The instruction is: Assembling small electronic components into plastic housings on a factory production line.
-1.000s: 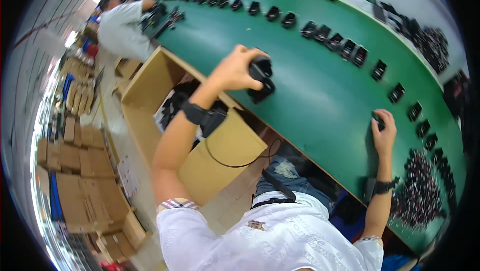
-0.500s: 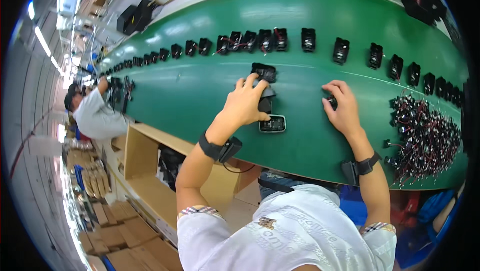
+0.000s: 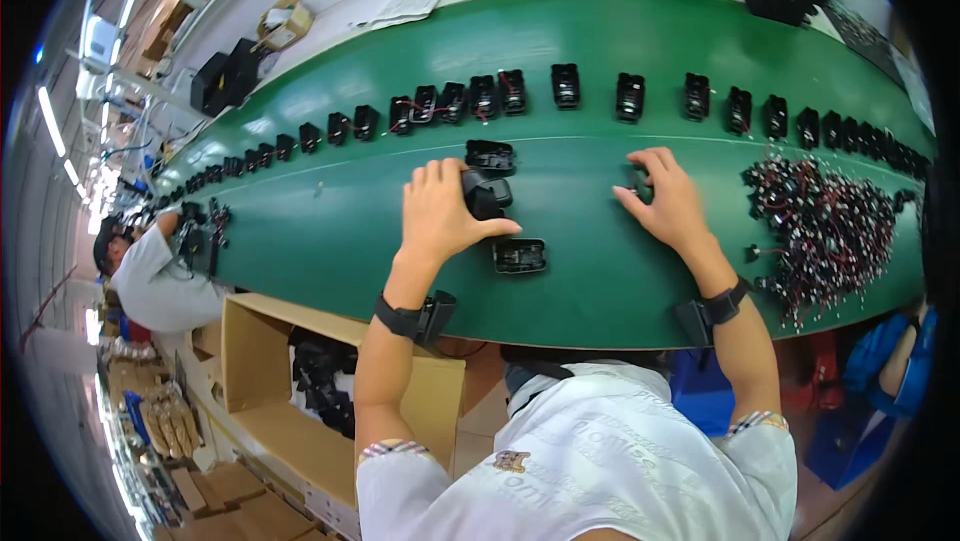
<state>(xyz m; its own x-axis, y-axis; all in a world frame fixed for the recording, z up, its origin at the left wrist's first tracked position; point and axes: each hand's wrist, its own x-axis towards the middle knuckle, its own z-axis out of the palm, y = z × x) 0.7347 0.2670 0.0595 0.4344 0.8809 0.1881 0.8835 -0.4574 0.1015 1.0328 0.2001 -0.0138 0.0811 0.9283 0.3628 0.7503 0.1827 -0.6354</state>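
My left hand [image 3: 437,209] rests on the green table with its fingers stretched and its thumb spread out to the right. It lies against dark plastic covers [image 3: 489,194], which sit beside its fingers. Just beyond lies an open black housing [image 3: 490,155], and nearer to me, below the thumb, another black housing shell [image 3: 520,256] with its inside facing up. Farther right, my right hand [image 3: 668,201] is curled, thumb and fingers around a small black part [image 3: 641,184] that is mostly hidden.
A long row of black housings [image 3: 565,86], some with red wires, crosses the green table [image 3: 570,311]. At right lies a heap of small wired parts [image 3: 820,231]. A cardboard box [image 3: 250,371] with black pieces stands at lower left. Another person [image 3: 160,271] works at far left.
The view has shifted, so the table items appear farther left. My left hand has come off the nearer housing shell and is beside the dark covers. My right hand stays curled around the small part.
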